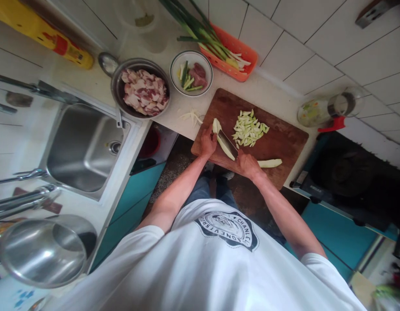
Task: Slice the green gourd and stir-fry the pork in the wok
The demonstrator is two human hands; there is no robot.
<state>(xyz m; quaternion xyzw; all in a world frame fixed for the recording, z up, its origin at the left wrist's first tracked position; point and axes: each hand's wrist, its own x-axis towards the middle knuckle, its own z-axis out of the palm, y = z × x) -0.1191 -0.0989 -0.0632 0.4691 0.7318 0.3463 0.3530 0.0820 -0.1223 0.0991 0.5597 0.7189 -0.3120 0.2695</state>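
Observation:
My right hand point(247, 164) is closed around the handle of a kitchen knife point(228, 145), whose blade lies along a long pale green vegetable strip point(225, 147). My left hand point(209, 141) grips that strip near its far end, fingers bent against it. Both hands are over the wooden cutting board point(284, 134). Beyond the knife sits a pile of small cut pale green pieces point(249, 128). A second vegetable strip point(269, 163) lies right of my right hand, close to the board's near edge. The exact kind of vegetable cannot be made out.
Left of the board are a plate point(191, 94) with meat and green onion pieces, and a metal bowl point(114, 88) of chopped raw meat. An orange basket point(232, 72) holds green onions. The sink point(73, 147) lies left, a black stove point(345, 172) right, a glass jug point(316, 110) behind.

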